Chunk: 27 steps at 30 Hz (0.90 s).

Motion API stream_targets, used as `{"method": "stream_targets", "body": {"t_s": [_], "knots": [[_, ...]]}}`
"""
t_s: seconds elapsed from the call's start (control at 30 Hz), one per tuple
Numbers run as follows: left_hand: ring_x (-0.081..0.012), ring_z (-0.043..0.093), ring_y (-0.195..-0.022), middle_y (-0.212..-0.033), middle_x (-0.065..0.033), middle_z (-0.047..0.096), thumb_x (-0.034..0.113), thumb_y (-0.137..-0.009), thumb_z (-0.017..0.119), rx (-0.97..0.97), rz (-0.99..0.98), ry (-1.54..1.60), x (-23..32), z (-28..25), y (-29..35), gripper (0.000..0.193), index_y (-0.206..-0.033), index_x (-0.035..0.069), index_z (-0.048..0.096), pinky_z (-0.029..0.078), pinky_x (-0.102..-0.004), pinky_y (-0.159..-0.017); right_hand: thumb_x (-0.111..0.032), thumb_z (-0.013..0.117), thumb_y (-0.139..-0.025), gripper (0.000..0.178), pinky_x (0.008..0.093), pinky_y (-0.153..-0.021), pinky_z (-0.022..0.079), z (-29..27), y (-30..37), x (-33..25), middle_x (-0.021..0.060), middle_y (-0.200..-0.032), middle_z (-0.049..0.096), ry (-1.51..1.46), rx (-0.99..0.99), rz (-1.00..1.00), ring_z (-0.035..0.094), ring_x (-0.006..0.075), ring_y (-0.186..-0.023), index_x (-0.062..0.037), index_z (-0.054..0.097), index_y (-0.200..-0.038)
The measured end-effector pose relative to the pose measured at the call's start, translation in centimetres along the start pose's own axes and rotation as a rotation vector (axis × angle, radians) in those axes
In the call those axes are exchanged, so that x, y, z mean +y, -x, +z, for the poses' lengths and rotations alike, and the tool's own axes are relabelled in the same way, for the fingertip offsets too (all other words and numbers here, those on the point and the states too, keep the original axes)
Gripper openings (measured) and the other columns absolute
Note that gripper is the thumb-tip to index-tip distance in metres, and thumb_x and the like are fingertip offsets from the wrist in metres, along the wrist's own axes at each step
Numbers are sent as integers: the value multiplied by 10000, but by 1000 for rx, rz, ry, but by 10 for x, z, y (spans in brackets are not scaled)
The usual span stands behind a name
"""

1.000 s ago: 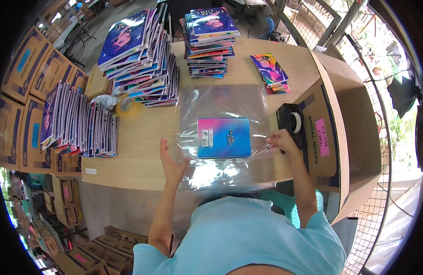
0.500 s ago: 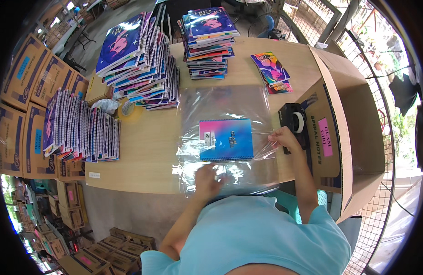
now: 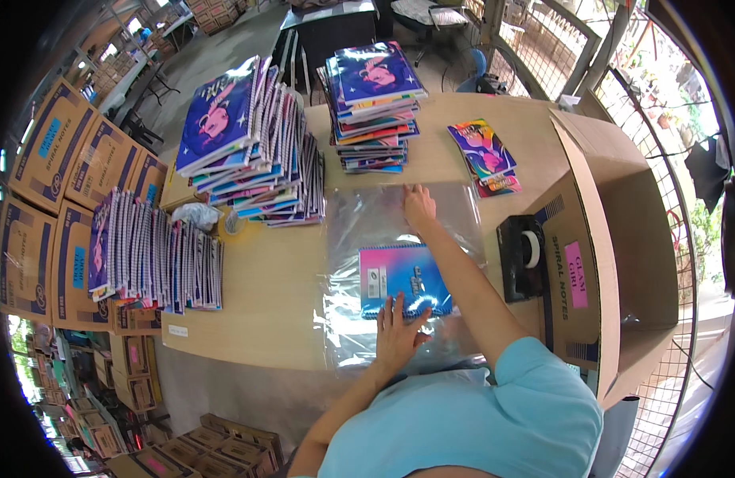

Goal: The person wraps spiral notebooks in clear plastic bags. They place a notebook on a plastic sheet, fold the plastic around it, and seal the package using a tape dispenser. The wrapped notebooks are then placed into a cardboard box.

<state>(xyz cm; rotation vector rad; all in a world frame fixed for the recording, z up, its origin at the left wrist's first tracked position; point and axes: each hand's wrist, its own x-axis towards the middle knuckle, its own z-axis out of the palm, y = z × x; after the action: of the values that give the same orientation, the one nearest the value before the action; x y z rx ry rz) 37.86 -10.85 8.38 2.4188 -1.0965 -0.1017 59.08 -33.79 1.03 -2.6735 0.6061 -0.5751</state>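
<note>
A spiral notebook point(image 3: 391, 263) with a pink-to-blue cover lies on a clear plastic sheet point(image 3: 351, 215) on the table. My left hand point(image 3: 398, 334) is open, its spread fingertips resting on the notebook's near edge. My right arm reaches across the notebook's right side. Beyond the notebook, my right hand point(image 3: 418, 209) has its fingers curled at the sheet's far edge, seemingly pinching the film. Glare covers much of the sheet near my left hand.
Tall notebook stacks point(image 3: 256, 151) point(image 3: 375, 103) stand at the back, and a row of notebooks point(image 3: 156, 255) at left. A black tape dispenser point(image 3: 517, 259) sits right, beside an open carton point(image 3: 570, 263). Loose booklets point(image 3: 483, 151) lie back right. Closed cartons point(image 3: 65, 175) are piled at far left.
My right hand has moved from the sheet's right edge to its far edge. My left hand has come up from the near edge onto the notebook. The view has shifted slightly.
</note>
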Motion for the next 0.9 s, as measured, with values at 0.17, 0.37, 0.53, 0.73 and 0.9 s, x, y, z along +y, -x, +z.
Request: {"method": "stream_targets", "body": {"t_s": [0.17, 0.37, 0.53, 0.73, 0.9], "knots": [[-473, 302, -1293, -1442, -238, 274, 390, -764, 705, 35, -49, 31, -5, 3, 4, 561, -1299, 321, 548, 291, -566, -1022, -132, 654, -698, 76, 458, -833, 401, -25, -7, -13, 45, -1043, 540, -48, 15, -468, 503, 243, -1048, -97, 676, -762], [-463, 306, -1297, -1430, -230, 297, 347, -769, 707, 30, -31, 33, 0, -6, 0, 551, -1296, 322, 549, 296, -564, -1023, -149, 732, -577, 177, 466, -812, 416, -88, -44, -14, 32, -910, 574, -147, -264, -417, 530, 260, -989, -109, 646, -726], [-455, 310, -1299, -1420, -220, 311, 329, -768, 705, 37, -23, 46, -1, -6, -1, 542, -1288, 313, 555, 298, -566, -1024, -159, 757, -565, 225, 414, -718, 475, -97, -75, -17, 64, -800, 630, -288, -715, -513, 612, 262, -835, -87, 633, -738], [-461, 317, -1284, -1418, -240, 310, 361, -763, 712, 47, -27, -13, 1, -8, 0, 617, -1334, 247, 507, 306, -559, -1010, -142, 754, -592, 261, 329, -594, 506, -117, -79, -25, 66, -701, 664, -366, -938, -331, 643, 220, -606, -108, 721, -849], [-426, 348, -1274, -1393, -221, 335, 348, -766, 704, 80, -77, -44, -2, 3, 2, 692, -1368, 139, 437, 303, -574, -1009, -148, 731, -638, 196, 339, -597, 513, -133, -57, -33, 62, -664, 683, -377, -849, -567, 641, 209, -579, -121, 753, -830]]}}
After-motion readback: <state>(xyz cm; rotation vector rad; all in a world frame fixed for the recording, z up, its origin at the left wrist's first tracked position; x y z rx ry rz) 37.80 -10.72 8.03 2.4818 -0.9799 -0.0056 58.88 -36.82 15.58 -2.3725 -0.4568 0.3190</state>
